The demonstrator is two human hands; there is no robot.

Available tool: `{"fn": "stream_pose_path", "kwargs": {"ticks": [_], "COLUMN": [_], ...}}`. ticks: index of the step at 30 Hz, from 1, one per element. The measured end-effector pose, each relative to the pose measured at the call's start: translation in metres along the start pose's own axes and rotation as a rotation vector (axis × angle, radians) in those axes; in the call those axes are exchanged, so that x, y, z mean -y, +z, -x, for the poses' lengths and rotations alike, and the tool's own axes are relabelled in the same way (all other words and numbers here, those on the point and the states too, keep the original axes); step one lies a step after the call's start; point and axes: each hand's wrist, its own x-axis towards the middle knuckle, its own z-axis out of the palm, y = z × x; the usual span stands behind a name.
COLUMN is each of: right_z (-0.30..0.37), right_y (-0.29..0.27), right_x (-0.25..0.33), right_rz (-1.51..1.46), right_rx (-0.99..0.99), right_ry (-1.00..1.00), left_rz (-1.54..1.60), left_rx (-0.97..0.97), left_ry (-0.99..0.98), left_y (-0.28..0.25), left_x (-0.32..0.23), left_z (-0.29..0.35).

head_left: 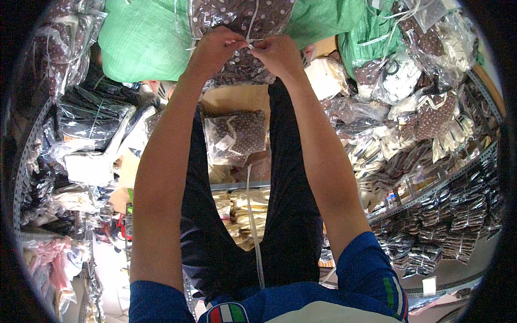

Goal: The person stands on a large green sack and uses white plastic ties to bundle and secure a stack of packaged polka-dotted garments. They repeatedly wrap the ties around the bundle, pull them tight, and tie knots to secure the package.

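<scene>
A clear plastic-wrapped bundle of brown, white-dotted cloth [226, 13] lies at the top middle, with white string [254, 19] running over it. Above its near part, my left hand [212, 53] and my right hand [280, 56] are close together. Each pinches the string between thumb and fingers, where the strands cross. Green woven sacking [141, 40] spreads beside the bundle. Below it, between my dark-trousered legs, sits another bagged brown dotted piece [235, 137]. My fingers partly cover the crossing, so I cannot tell whether a knot is formed.
Bagged garments in dark, white and brown stacks [94, 116] crowd the left side. More wrapped bundles [398, 116] pile up on the right, above a perforated metal shelf edge [436, 185] with dark packs beneath. A loose white strap [253, 226] hangs between my legs.
</scene>
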Motion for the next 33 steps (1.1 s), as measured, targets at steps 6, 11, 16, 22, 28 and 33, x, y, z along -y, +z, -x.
{"fn": "stream_pose_path", "kwargs": {"ticks": [6,11,16,22,28,33], "right_z": [0.004,-0.001,-0.005,-0.021,-0.027,-0.027], "right_y": [-0.009,-0.013,-0.018,0.001,0.013,0.045], "right_x": [-0.006,-0.012,-0.032,-0.052,-0.067,-0.128], "right_rz": [0.188,0.057,0.088,0.164,-0.294,-0.658], "right_rx": [0.059,0.044,-0.02,-0.127,-0.288,-0.084], "right_ry": [0.071,0.05,-0.038,-0.067,0.214,0.099], "left_rz": [-0.144,-0.358,-0.447,-0.515,-0.063,0.322], "left_rx": [0.053,-0.07,-0.042,-0.126,-0.632,-0.412], "left_ry": [-0.023,0.032,-0.089,-0.294,-0.417,-0.682], "left_y": [-0.008,-0.015,-0.026,-0.024,-0.026,-0.025], "left_x": [0.0,0.014,0.012,0.019,0.057,0.061], "left_z": [0.0,0.003,0.011,0.011,0.011,-0.001]}}
